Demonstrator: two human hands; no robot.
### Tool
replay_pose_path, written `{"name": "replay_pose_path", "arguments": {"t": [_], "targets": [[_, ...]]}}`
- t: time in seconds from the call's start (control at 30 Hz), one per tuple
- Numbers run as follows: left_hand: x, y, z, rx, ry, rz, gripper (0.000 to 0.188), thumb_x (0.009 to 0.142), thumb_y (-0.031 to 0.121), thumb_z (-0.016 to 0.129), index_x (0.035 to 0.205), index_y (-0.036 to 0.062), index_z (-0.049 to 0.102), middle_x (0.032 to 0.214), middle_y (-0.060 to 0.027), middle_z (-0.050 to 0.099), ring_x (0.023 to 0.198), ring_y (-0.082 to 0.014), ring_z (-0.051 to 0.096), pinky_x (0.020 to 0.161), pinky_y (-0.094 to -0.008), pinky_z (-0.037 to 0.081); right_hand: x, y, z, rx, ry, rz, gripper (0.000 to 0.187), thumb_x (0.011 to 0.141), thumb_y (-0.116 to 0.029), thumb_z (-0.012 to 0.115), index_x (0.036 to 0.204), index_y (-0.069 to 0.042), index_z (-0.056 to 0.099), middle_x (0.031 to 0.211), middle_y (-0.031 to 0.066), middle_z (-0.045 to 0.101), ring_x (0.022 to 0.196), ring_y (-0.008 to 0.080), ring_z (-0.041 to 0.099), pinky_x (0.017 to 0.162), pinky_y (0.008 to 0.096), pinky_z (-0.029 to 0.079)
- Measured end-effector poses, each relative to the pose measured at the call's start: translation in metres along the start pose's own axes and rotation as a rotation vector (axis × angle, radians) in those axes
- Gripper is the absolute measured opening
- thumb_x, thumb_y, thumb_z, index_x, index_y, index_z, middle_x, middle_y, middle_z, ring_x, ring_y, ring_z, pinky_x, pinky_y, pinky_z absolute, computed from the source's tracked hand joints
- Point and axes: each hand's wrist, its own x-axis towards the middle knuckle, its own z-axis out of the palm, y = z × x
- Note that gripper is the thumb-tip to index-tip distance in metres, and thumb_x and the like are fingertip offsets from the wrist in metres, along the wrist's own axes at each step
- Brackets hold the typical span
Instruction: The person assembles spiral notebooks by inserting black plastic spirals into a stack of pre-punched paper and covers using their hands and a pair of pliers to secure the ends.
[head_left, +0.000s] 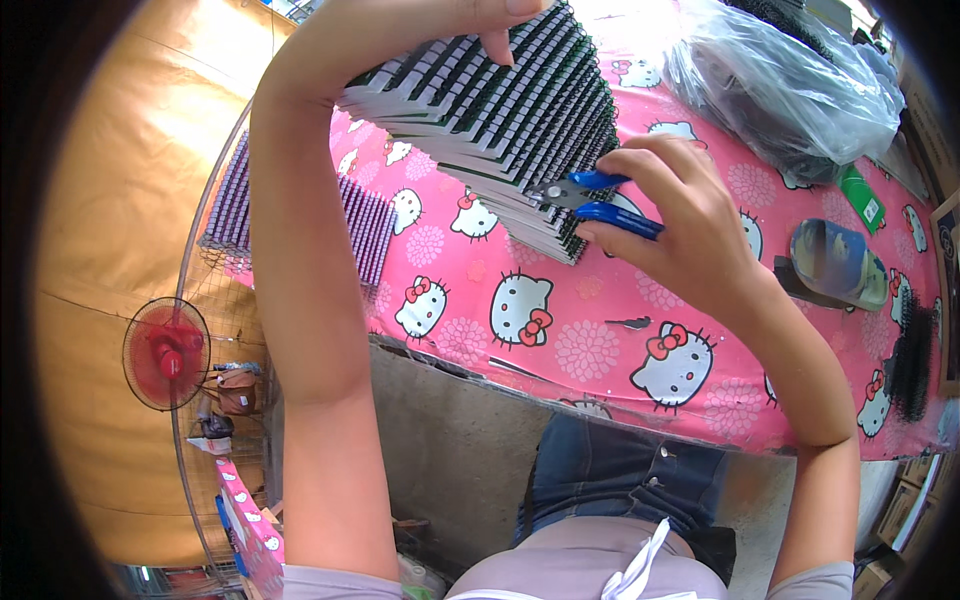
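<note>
A thick stack of notebooks (545,120) bound with black wire coils stands fanned on the table, its spines toward me. My left hand (440,25) reaches over its top with bent fingers against the coils; the upper edge of the picture cuts off part of that hand. Blue-handled cutting pliers (600,196) are in my right hand (680,200), thumb and fingers on the two handles. The handles stand slightly apart, and the jaws touch or nearly touch the coils on the stack's lower right side. Whether they bite a wire cannot be made out.
A pink table cover (590,345) with cat-face prints lies under everything. Another coil-bound stack (365,230) sits behind my left forearm. To the right are a clear plastic bag (790,90), a green packet (862,198), a rounded blue-and-clear item (840,264) and black bristly coils (912,355).
</note>
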Motion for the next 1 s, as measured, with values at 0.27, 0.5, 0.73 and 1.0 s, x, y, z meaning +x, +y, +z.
{"name": "replay_pose_path", "arguments": {"t": [0.27,0.5,0.73,1.0], "targets": [[-0.006,-0.009,-0.004,0.046,-0.008,-0.012,0.025,0.085,0.023,0.061,0.074,0.004,0.073,0.144,-0.0259,0.035,0.138,-0.0324,0.029,0.113,-0.042,0.016,0.012,0.007,-0.004,0.835,-0.49,0.901,0.043,0.08,-0.038,0.073,0.088,0.004,0.067,0.069,0.0064,0.064,0.057,0.0094,0.056,0.049,0.025,0.044],[-0.004,-0.009,-0.004,-0.004,0.018,-0.035,0.024,0.083,0.023,0.063,0.074,0.004,0.073,0.143,-0.0267,0.037,0.136,-0.0313,0.033,0.113,-0.0401,0.017,-0.014,0.006,0.0,-0.021,0.029,-0.053,0.04,0.07,-0.024,0.077,0.099,-0.004,0.059,0.087,0.0132,0.06,0.08,0.0305,0.06,0.07,0.0374,0.048],[-0.006,-0.01,-0.005,-0.003,0.031,-0.036,0.024,0.083,0.021,0.062,0.073,0.0023,0.073,0.138,-0.0279,0.043,0.131,-0.0293,0.039,0.11,-0.0359,0.023,-0.007,0.009,0.006,0.623,-0.378,0.585,0.033,0.074,-0.028,0.077,0.086,0.0,0.065,0.074,0.0106,0.065,0.065,0.0172,0.062,0.058,0.031,0.048],[-0.013,-0.005,-0.005,-0.059,0.067,-0.201,0.025,0.084,0.021,0.062,0.076,-0.0006,0.073,0.101,-0.0188,0.066,0.089,-0.0159,0.058,0.094,-0.0292,0.036,-0.014,0.007,0.004,0.011,0.023,-0.028,0.04,0.07,-0.026,0.078,0.098,-0.004,0.058,0.09,0.0137,0.061,0.08,0.0286,0.062,0.069,0.0381,0.051]]}}
